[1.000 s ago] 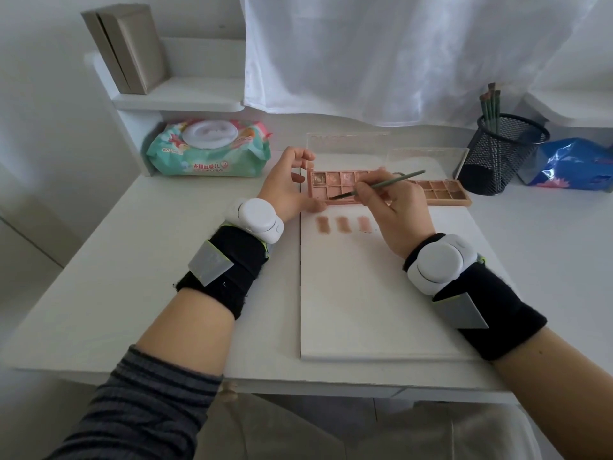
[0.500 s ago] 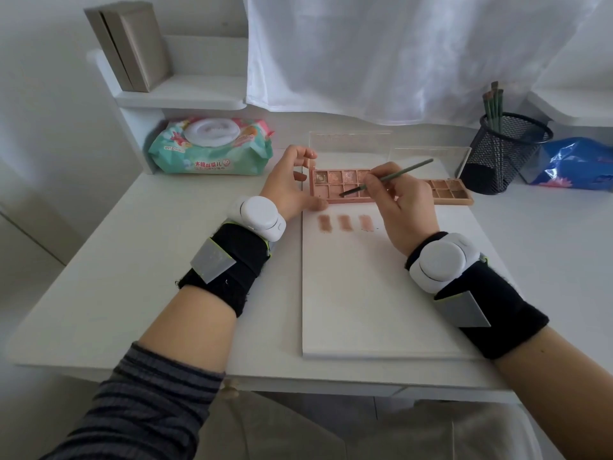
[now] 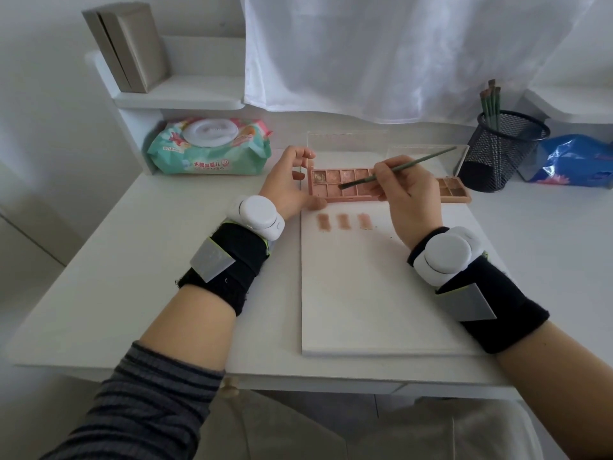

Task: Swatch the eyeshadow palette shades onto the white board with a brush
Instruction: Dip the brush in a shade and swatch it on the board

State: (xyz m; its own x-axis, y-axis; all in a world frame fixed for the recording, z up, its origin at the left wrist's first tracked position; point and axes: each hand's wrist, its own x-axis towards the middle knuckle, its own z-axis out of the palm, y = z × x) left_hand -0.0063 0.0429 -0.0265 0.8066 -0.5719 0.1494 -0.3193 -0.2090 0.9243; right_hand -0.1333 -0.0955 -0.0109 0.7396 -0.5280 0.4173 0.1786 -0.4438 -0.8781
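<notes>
Hands are working at the far edge of a white board (image 3: 381,293): the right hand (image 3: 409,190) is pinching a green brush (image 3: 398,168), tip dipping into the pink eyeshadow palette (image 3: 341,187), while the left hand (image 3: 288,185) is gripping the palette's left end.

White counter (image 3: 139,247), white board (image 3: 371,293) carrying three tan-pink swatches (image 3: 343,221); pink eyeshadow palette (image 3: 345,185) with peach, rose and beige pans, brush (image 3: 398,167) dark green. Wipes pack (image 3: 209,149) mint green with pink print and white lid; pen cup (image 3: 504,151) black mesh, bag (image 3: 577,161) blue. Sleeve (image 3: 139,403) grey with dark stripes, wrist bands (image 3: 229,267) black with white pods, curtain (image 3: 398,51) white, boxes (image 3: 127,48) beige-grey.
</notes>
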